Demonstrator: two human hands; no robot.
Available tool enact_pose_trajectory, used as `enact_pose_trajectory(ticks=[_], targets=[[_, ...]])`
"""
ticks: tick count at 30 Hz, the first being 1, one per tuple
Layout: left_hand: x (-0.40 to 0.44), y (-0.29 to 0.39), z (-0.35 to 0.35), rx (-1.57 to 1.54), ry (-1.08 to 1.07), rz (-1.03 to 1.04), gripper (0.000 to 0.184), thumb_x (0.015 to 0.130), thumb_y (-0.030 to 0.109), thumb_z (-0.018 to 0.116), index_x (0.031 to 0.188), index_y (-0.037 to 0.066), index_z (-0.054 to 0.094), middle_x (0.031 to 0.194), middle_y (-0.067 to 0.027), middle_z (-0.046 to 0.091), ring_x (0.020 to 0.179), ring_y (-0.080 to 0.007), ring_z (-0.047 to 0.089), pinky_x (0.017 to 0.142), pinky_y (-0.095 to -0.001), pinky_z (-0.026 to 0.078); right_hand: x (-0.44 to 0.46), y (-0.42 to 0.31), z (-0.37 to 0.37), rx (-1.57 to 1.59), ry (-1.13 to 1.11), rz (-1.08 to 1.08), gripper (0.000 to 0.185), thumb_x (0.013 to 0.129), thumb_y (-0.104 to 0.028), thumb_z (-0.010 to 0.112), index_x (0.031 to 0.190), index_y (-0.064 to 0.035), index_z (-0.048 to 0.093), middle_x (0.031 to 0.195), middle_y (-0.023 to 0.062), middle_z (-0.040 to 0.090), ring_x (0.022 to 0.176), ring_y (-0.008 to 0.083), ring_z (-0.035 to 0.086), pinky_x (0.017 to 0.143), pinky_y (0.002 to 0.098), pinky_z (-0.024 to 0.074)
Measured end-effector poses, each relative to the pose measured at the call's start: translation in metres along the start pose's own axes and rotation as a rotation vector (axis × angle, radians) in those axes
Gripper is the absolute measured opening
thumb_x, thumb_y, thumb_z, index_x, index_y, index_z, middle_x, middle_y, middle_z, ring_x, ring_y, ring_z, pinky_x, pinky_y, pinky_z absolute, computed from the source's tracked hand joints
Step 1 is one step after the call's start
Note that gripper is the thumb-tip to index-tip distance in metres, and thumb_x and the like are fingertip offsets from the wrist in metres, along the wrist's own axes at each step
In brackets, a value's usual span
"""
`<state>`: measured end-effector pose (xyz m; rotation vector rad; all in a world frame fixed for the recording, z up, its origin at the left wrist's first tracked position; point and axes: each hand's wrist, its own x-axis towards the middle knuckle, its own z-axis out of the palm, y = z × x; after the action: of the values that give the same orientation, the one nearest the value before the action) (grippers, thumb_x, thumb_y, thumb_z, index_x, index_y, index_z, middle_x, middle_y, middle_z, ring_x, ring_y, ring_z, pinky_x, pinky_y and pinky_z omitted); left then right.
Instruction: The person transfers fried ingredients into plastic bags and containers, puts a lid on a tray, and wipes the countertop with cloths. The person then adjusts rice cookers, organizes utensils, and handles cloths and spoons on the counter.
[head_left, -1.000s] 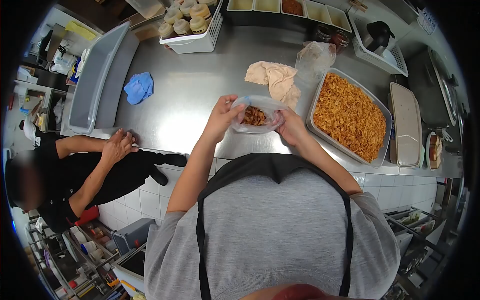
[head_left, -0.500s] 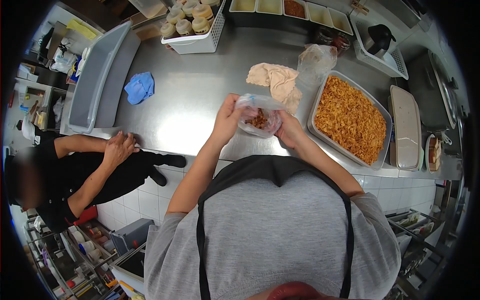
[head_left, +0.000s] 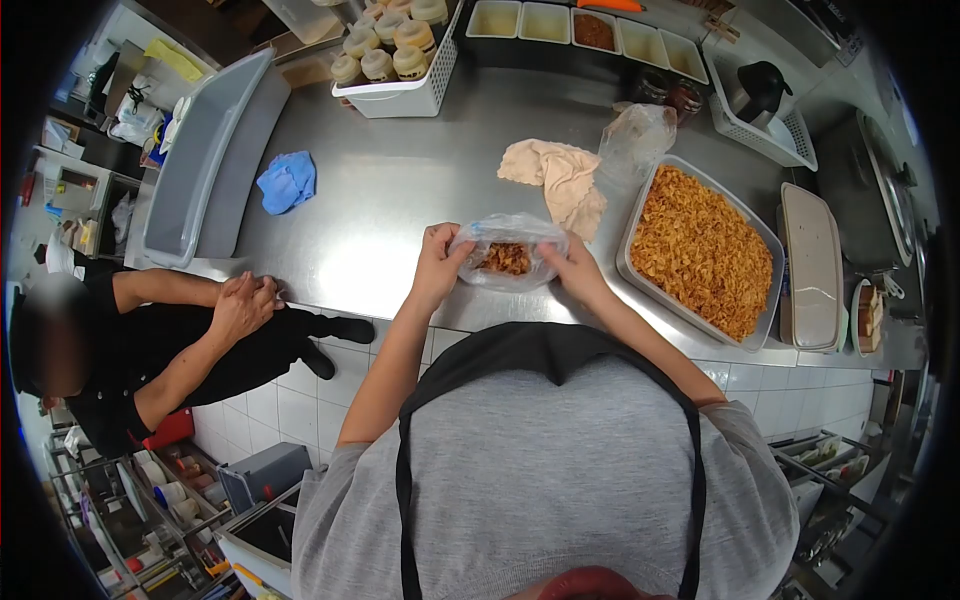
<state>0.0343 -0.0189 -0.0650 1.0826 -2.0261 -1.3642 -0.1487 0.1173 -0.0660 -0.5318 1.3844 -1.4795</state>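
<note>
Between my hands is a clear plastic bag (head_left: 513, 229), its mouth spread wide towards me. Brown, flaky fried bits (head_left: 507, 259) lie at the bottom of it. My left hand (head_left: 440, 258) is closed on the bag's left rim, and my right hand (head_left: 574, 262) grips the right rim, its thumb reaching over the edge. To the right stands a grey tub (head_left: 626, 257) heaped with similar golden-brown fried flakes (head_left: 704, 250). Just beyond the bag a crumpled beige cloth (head_left: 560, 180) rests on the steel counter.
Farther left on the counter are a blue cloth (head_left: 287, 182) and a large grey bin (head_left: 205, 160). A white basket (head_left: 400, 100) holds several squeeze bottles. Another clear plastic bag (head_left: 638, 140) lies behind the tub. A co-worker (head_left: 150, 350) in black stands at the left, hands clasped.
The bag has come lower and nearer to me, and its mouth is stretched wider sideways. Both hands moved with it, keeping hold of the rim.
</note>
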Motion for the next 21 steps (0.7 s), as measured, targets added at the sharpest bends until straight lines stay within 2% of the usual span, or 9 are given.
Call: enact_pose_trajectory(ticks=[3, 8, 10, 11, 13, 14, 17, 19, 21], targets=[[-0.003, 0.01, 0.006, -0.255, -0.053, -0.054, 0.023, 0.087, 0.019, 0.057, 0.105, 0.006, 0.052, 0.097, -0.0035, 0.055, 0.094, -0.0144, 0.05, 0.087, -0.0275, 0.038, -0.011, -0.012, -0.005, -0.751, -0.004, -0.26, 0.05, 0.085, -0.033, 0.057, 0.12, 0.0014, 0.047, 0.111, 0.0176, 0.052, 0.104, 0.026, 0.05, 0.087, 0.0339, 0.0406], [-0.004, 0.04, 0.009, -0.723, -0.241, -0.34, 0.033, 0.09, 0.024, 0.055, 0.118, 0.009, 0.047, 0.103, -0.0038, 0.056, 0.097, -0.015, 0.052, 0.085, -0.0285, 0.042, 0.001, 0.002, -0.012, -0.462, -0.108, -0.03, 0.042, 0.088, -0.029, 0.054, 0.118, 0.0003, 0.049, 0.109, 0.0138, 0.055, 0.1, 0.0219, 0.053, 0.083, 0.0319, 0.0426], [0.0, 0.041, 0.006, -0.792, -0.232, -0.4, 0.036, 0.091, 0.022, 0.053, 0.123, 0.009, 0.044, 0.106, -0.0039, 0.056, 0.098, -0.0156, 0.053, 0.084, -0.0299, 0.045, -0.007, -0.018, -0.002, 0.089, 0.029, 0.168, 0.037, 0.09, -0.023, 0.051, 0.12, -0.0012, 0.047, 0.107, 0.0089, 0.057, 0.096, 0.0168, 0.053, 0.081, 0.0289, 0.0434], [0.005, 0.037, 0.006, -0.752, -0.263, -0.359, 0.037, 0.091, 0.024, 0.053, 0.123, 0.009, 0.043, 0.106, -0.0041, 0.056, 0.097, -0.0147, 0.053, 0.082, -0.0297, 0.045, -0.006, -0.016, -0.001, 0.085, 0.016, 0.174, 0.037, 0.09, -0.023, 0.051, 0.12, -0.0012, 0.047, 0.107, 0.0089, 0.057, 0.096, 0.0168, 0.053, 0.081, 0.0289, 0.0434], [0.006, 0.033, 0.008, -0.714, -0.281, -0.313, 0.038, 0.091, 0.025, 0.054, 0.122, 0.008, 0.042, 0.106, -0.0043, 0.056, 0.097, -0.0139, 0.053, 0.08, -0.0295, 0.046, -0.001, -0.012, -0.009, 0.138, 0.048, -0.055, 0.034, 0.091, -0.023, 0.05, 0.121, -0.0081, 0.046, 0.108, 0.0041, 0.055, 0.096, 0.0137, 0.053, 0.08, 0.0296, 0.0438], [0.005, 0.033, 0.011, -0.648, -0.221, -0.258, 0.042, 0.088, 0.028, 0.057, 0.122, 0.009, 0.041, 0.107, -0.0047, 0.056, 0.099, -0.0144, 0.052, 0.079, -0.0295, 0.044, 0.001, -0.012, -0.015, -0.066, 0.073, -0.044, 0.031, 0.091, -0.023, 0.051, 0.118, -0.0076, 0.045, 0.105, 0.0023, 0.054, 0.093, 0.011, 0.052, 0.076, 0.0269, 0.044], [0.005, 0.023, 0.008, -0.618, -0.167, -0.197, 0.053, 0.086, 0.032, 0.06, 0.126, 0.009, 0.033, 0.117, -0.0081, 0.049, 0.102, -0.0173, 0.051, 0.08, -0.0325, 0.043, -0.004, -0.01, -0.012, -0.044, 0.092, -0.032, 0.028, 0.091, -0.022, 0.054, 0.11, -0.0042, 0.044, 0.098, 0.0036, 0.055, 0.087, 0.0109, 0.052, 0.073, 0.0263, 0.0439], [0.0, 0.015, 0.012, -0.608, 0.048, -0.258, 0.053, 0.086, 0.031, 0.059, 0.126, 0.008, 0.033, 0.129, -0.0108, 0.038, 0.102, -0.0178, 0.05, 0.081, -0.0359, 0.044, -0.008, 0.0, -0.017, -0.117, 0.06, -0.055, 0.036, 0.089, -0.018, 0.056, 0.117, -0.0032, 0.039, 0.103, 0.0063, 0.054, 0.091, 0.0124, 0.053, 0.073, 0.0269, 0.0456], [-0.007, -0.005, 0.016, -0.6, 0.136, -0.202, 0.05, 0.087, 0.026, 0.058, 0.125, 0.007, 0.032, 0.131, -0.0098, 0.032, 0.1, -0.0172, 0.049, 0.075, -0.0348, 0.049, -0.01, 0.013, -0.019, -0.184, 0.01, -0.353, 0.042, 0.087, -0.012, 0.058, 0.12, -0.001, 0.035, 0.109, 0.0094, 0.051, 0.097, 0.0143, 0.053, 0.074, 0.0258, 0.0481]])
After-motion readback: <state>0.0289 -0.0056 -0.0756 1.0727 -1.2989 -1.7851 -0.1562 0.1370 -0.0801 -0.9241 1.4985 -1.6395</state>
